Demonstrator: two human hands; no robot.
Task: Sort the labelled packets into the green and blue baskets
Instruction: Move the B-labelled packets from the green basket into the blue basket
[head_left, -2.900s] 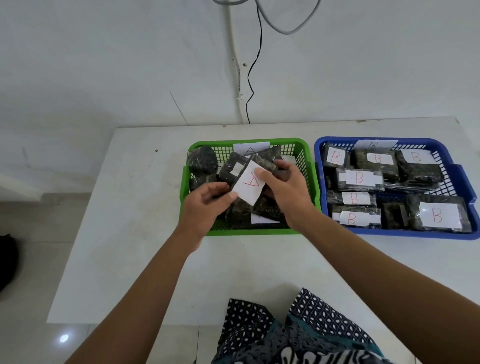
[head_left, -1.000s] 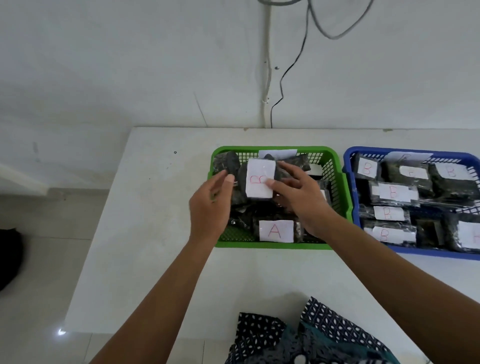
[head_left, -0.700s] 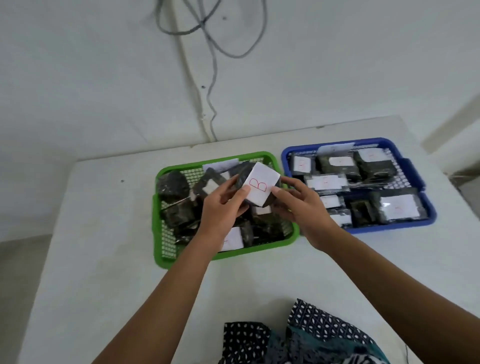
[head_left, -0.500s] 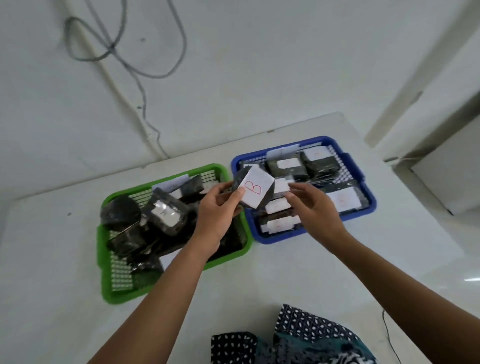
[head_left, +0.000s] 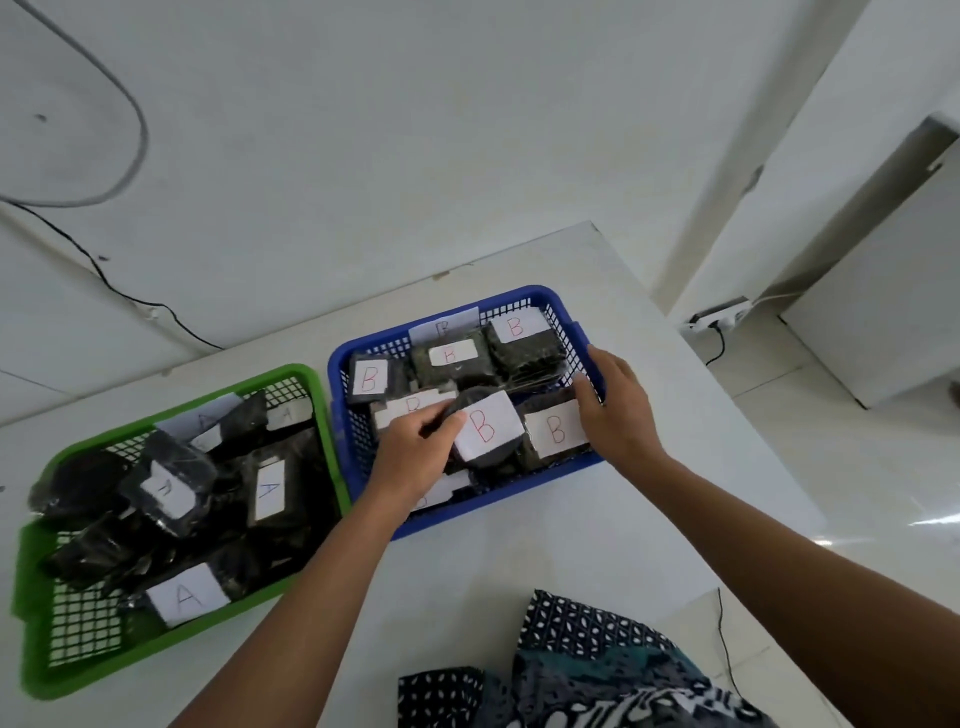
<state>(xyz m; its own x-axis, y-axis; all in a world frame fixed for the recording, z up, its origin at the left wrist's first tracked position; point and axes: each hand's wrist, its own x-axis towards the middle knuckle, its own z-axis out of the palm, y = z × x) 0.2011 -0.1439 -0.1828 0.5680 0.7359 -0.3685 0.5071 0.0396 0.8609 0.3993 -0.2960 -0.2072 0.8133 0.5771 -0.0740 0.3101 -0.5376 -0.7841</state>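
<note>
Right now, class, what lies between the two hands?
In the head view, two B-labelled packets lie in the blue basket between left hand and right hand.

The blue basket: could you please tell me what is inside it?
The blue basket holds dark packets labelled B, including the packet the left hand grips. Lower layers and the floor are covered.

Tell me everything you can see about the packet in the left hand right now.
The packet is a dark, glossy plastic pouch with a white paper label bearing a red letter B. It is held tilted over the blue basket, above other B-labelled packets. The left hand grips its left edge, fingers curled over the top. The right hand rests at the basket's right rim, apart from it. Its contents cannot be made out.
</note>
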